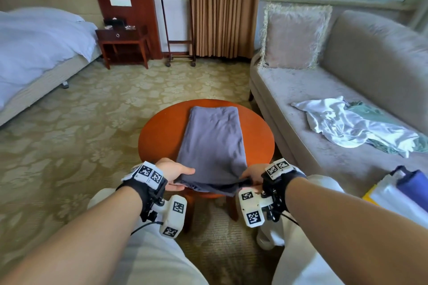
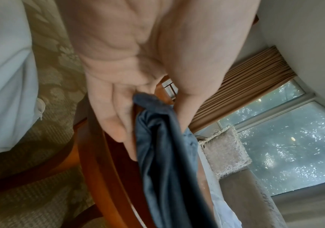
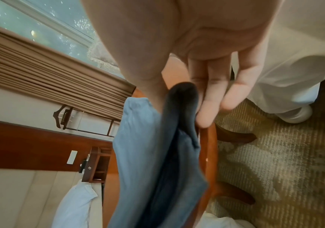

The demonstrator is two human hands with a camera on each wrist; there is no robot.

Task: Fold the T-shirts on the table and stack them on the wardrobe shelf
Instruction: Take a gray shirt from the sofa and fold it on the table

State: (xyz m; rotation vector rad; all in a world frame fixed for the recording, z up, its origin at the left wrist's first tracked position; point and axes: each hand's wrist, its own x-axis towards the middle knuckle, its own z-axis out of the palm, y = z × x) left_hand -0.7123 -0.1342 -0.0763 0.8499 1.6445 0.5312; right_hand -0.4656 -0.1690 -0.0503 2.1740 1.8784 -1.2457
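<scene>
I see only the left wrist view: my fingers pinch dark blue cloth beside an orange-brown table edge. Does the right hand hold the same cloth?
Observer: Yes. The right hand pinches the other near corner of the grey-blue T-shirt.
Operator: How does the shirt lie?
Observer: Folded into a long strip across the round table, pointing away from you.
Operator: Are other shirts waiting?
Observer: A white garment lies crumpled on the sofa, over a green one.

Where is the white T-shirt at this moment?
In the head view, the white T-shirt lies crumpled on the sofa seat at right, partly over a green garment, apart from the round table.
</scene>
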